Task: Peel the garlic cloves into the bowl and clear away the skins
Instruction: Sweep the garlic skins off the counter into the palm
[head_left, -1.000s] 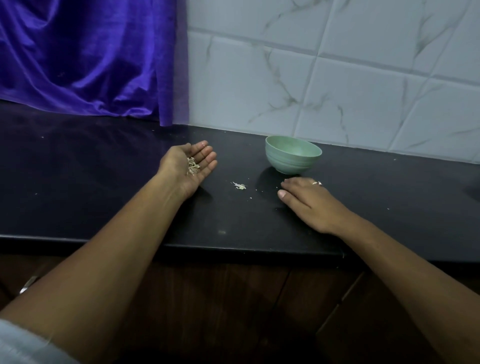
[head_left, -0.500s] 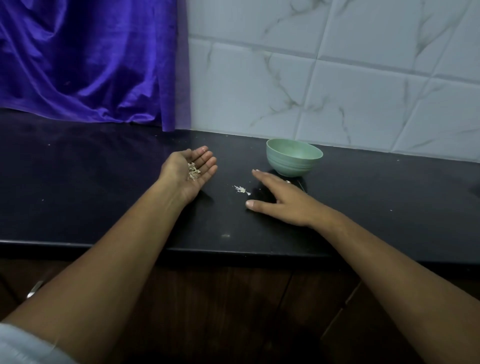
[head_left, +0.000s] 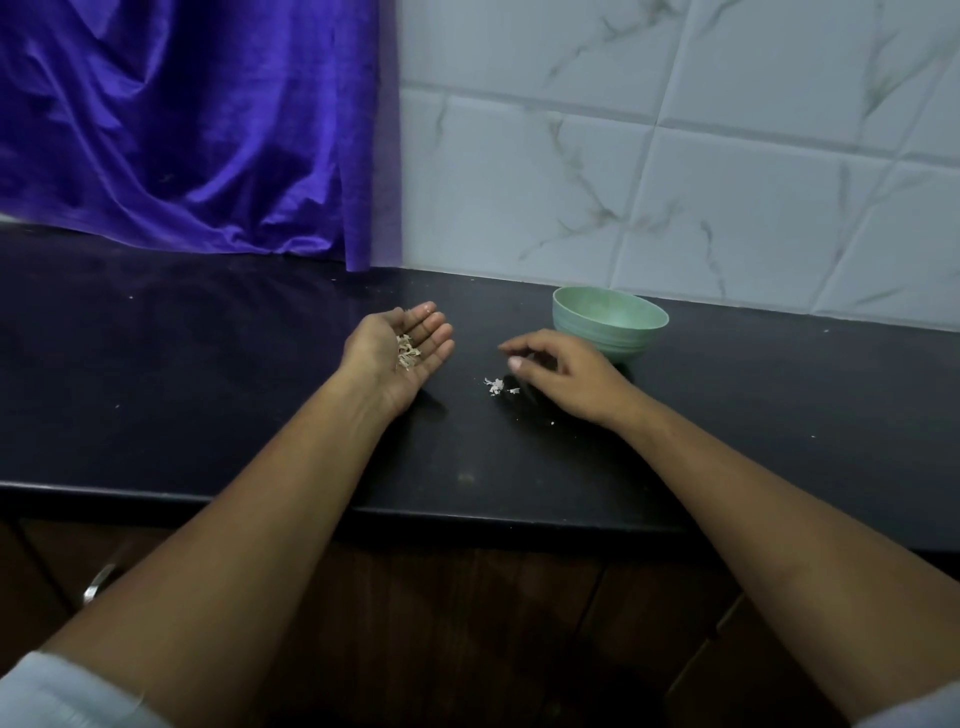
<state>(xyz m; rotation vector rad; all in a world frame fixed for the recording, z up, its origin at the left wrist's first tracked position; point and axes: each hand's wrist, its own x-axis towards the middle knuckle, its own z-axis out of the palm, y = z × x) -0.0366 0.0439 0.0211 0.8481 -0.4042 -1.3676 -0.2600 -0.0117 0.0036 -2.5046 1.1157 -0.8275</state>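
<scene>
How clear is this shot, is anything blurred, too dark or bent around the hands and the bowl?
Head view: dim, bluish light; the right hand has motion-smeared fingers, so its grip is unclear; the left hand and the skins in its palm are sharp; the black counter swallows shadows; the bowl hides its contents; the wide lens slightly bows the wall tiles.

Green bowl (head_left: 631, 343), purple curtain (head_left: 182, 130), apparently black counter (head_left: 208, 389).

right hand (head_left: 566, 374) lifted, fingers curled, beside loose skins (head_left: 496, 386)
</scene>
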